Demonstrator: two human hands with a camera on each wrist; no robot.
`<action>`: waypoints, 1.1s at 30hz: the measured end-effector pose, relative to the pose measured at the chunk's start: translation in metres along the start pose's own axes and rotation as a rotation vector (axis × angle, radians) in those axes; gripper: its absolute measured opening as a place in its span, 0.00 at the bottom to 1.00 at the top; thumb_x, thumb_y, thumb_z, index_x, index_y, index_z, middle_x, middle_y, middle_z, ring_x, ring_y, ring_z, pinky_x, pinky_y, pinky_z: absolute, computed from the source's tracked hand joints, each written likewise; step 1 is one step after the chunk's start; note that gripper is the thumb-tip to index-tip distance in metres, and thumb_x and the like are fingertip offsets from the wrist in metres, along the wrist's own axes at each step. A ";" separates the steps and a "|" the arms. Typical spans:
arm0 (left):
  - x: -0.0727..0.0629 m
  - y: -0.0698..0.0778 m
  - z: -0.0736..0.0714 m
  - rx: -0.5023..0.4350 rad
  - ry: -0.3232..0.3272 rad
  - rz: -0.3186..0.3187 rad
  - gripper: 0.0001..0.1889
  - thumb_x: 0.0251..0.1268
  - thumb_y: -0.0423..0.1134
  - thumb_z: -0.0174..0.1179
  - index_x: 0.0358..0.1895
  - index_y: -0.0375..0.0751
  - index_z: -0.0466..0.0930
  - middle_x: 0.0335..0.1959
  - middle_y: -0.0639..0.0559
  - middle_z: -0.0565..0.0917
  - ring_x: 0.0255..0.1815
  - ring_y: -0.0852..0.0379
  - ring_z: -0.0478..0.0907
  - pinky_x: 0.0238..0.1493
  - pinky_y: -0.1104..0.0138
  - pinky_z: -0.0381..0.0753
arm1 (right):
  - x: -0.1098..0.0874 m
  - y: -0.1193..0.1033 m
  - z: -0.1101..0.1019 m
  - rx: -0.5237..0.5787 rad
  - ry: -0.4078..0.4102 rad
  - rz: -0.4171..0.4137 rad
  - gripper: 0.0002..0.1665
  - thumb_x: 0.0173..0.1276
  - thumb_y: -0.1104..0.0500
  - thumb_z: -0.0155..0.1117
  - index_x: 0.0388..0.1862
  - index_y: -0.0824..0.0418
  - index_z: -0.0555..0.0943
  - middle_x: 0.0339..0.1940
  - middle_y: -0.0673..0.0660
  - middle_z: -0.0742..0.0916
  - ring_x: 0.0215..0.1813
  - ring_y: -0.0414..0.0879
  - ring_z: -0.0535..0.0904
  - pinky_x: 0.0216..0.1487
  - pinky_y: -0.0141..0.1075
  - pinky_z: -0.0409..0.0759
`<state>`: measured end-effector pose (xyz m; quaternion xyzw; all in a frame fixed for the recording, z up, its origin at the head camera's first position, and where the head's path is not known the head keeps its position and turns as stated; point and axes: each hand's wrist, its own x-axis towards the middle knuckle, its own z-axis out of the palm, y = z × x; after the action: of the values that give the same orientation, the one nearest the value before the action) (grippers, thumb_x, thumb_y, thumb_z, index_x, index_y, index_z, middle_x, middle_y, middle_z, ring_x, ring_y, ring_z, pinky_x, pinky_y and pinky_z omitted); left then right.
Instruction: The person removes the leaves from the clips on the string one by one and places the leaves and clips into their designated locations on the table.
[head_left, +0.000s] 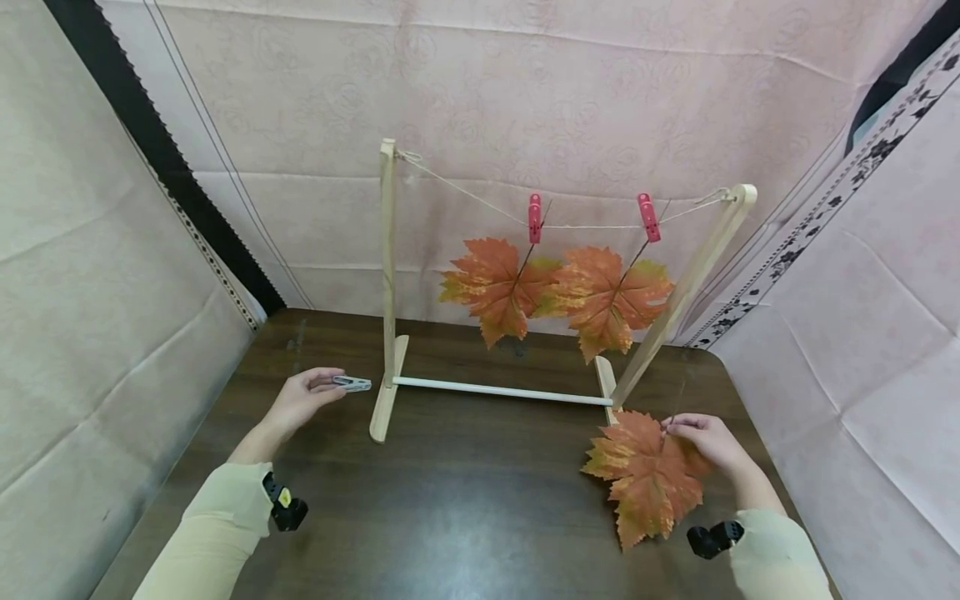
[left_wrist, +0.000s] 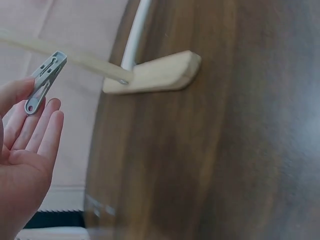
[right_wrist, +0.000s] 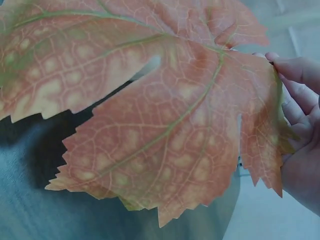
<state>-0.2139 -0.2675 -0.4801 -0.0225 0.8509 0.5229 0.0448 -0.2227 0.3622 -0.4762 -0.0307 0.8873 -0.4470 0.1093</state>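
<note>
My left hand pinches a grey clothespin between thumb and fingers, just left of the wooden rack's left foot. In my right hand is an orange artificial maple leaf, pinched at its stem near the rack's right foot. That leaf fills most of the right wrist view, its toothed lobes spread over the table. Two similar leaves, a left leaf and a right leaf, hang by their stems from the string, each under a red clothespin.
The rack has a left post, a slanting right post and a white crossbar low between its feet. It stands toward the back of the dark wooden table. Pale cloth curtains surround the table at the back and sides.
</note>
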 end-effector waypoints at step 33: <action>-0.012 -0.073 0.011 0.272 0.019 -0.090 0.21 0.59 0.36 0.62 0.53 0.26 0.75 0.52 0.29 0.78 0.53 0.35 0.74 0.53 0.49 0.73 | -0.010 0.049 0.002 0.083 0.084 0.254 0.28 0.72 0.58 0.50 0.59 0.82 0.66 0.45 0.66 0.85 0.37 0.34 0.80 0.40 0.33 0.81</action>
<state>-0.1948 -0.2905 -0.5490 -0.0594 0.9125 0.3998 0.0631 -0.2108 0.3918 -0.5152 0.1053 0.8685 -0.4669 0.1291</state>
